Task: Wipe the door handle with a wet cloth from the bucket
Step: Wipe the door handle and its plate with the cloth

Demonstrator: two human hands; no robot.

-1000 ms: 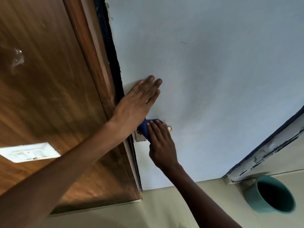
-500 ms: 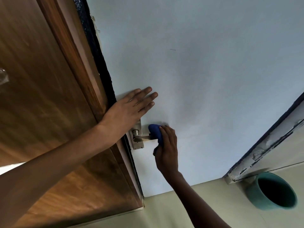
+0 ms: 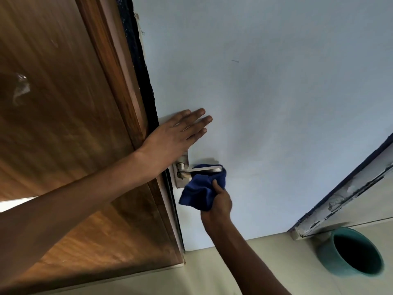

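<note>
A silver lever door handle (image 3: 204, 168) sticks out from its metal plate on the pale blue door (image 3: 265, 103). My right hand (image 3: 219, 204) grips a dark blue cloth (image 3: 201, 191) and holds it just under the lever, touching its underside and far end. My left hand (image 3: 174, 137) lies flat on the door above the handle, fingers spread, holding nothing. A teal bucket (image 3: 327, 254) stands on the floor at the lower right; its inside is dark.
A brown wooden panel (image 3: 63, 145) with its frame fills the left side. A worn white and dark blue door frame (image 3: 344, 192) runs diagonally at the right, above the bucket. Pale floor lies along the bottom.
My right hand has slid the cloth from on top of the lever to under it, so the bare lever now shows. My left hand stays flat on the door.
</note>
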